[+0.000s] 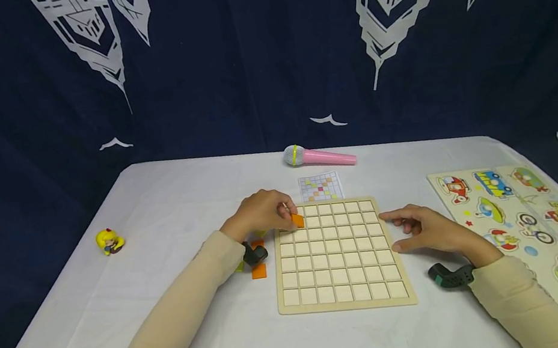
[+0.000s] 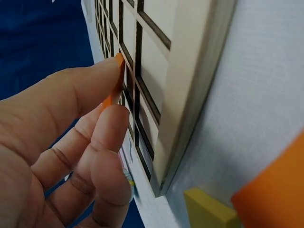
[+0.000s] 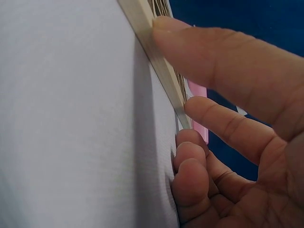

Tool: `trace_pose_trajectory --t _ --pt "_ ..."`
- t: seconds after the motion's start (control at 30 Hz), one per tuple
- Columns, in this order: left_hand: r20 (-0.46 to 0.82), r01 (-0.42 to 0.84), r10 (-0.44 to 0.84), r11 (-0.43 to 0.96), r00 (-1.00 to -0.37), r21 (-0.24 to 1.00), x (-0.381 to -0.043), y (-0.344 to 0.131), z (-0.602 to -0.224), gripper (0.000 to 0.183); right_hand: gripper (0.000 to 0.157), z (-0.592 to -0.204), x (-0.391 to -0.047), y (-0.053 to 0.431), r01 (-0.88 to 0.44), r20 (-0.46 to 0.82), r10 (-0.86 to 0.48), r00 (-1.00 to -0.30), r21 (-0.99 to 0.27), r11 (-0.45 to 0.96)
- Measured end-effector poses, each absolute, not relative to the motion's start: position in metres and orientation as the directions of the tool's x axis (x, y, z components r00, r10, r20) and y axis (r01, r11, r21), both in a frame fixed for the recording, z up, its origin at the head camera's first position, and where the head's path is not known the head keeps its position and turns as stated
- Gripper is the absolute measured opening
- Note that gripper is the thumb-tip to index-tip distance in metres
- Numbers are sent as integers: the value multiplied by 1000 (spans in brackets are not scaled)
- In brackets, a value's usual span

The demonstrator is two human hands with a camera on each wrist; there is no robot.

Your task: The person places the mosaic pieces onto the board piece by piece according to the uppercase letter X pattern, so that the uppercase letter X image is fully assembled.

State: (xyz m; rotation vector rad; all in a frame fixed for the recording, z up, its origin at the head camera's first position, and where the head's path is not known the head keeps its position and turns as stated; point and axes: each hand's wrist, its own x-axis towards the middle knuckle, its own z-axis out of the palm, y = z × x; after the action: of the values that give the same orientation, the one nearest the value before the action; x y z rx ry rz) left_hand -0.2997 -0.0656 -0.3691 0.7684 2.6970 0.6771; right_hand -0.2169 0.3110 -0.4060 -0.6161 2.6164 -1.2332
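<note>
My left hand (image 1: 265, 209) pinches a small orange square tile (image 1: 298, 220) between thumb and fingers at the upper-left part of a wooden grid board (image 1: 348, 308). In the left wrist view, the orange tile (image 2: 108, 100) stands on edge against the grid, partly covered by the thumb. The board's square cells show pale wood. On its right side, the thumb and forefinger of my right hand (image 1: 425, 230) touch the frame, while the other fingers are curled near the tabletop. Loose orange tiles (image 1: 258, 271) and a yellow-green tile (image 2: 209, 209) lie left of the board, partly hidden by the left wrist.
A small printed colour grid card (image 1: 320, 187) lies just behind the board, with a pink toy microphone (image 1: 328, 157) beyond it. A yellow-haired figurine (image 1: 111, 241) sits far left. A vehicle picture puzzle board (image 1: 532, 237) lies at the right, partly beneath the right forearm.
</note>
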Motion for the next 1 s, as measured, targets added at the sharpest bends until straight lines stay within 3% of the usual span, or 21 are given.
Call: trace_pose_trajectory --t 1.0 --pt "-121 410 540 749 -833 521 -296 -74 -368 28 66 -405 -217 311 -287 10 -445 -895 -778 559"
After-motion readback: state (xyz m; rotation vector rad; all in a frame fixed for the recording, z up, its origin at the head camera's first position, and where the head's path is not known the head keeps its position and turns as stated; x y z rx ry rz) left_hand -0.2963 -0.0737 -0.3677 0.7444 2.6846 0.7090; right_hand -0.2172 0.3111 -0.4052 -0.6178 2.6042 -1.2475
